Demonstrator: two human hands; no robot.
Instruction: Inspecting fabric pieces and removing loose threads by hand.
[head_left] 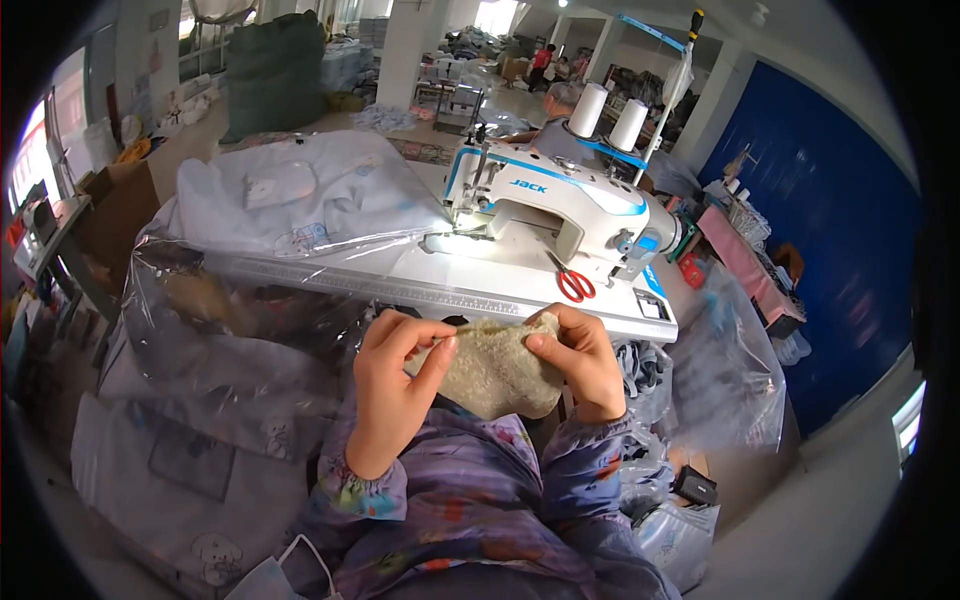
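Note:
Between my two hands hangs a small piece of fuzzy yellow-beige fabric [490, 372], held up by its top edge in front of the sewing table. My left hand [397, 380] pinches the upper left corner between thumb and forefinger. The upper right corner is gripped by my right hand [577, 362], its thumb lying on the front of the cloth. Just beyond stands a white and blue sewing machine [560, 190] with its needle area lit. Red-handled scissors [574, 284] lie on the white tabletop [390, 272] near the machine's base.
Pale grey fabric [290, 190] with printed drawings is heaped on the table's left side. Clear plastic sheeting [240, 350] drapes over the front left edge. Two white thread cones [608, 118] stand behind the machine. A plastic bag [730, 360] hangs at the right. Other people are farther back.

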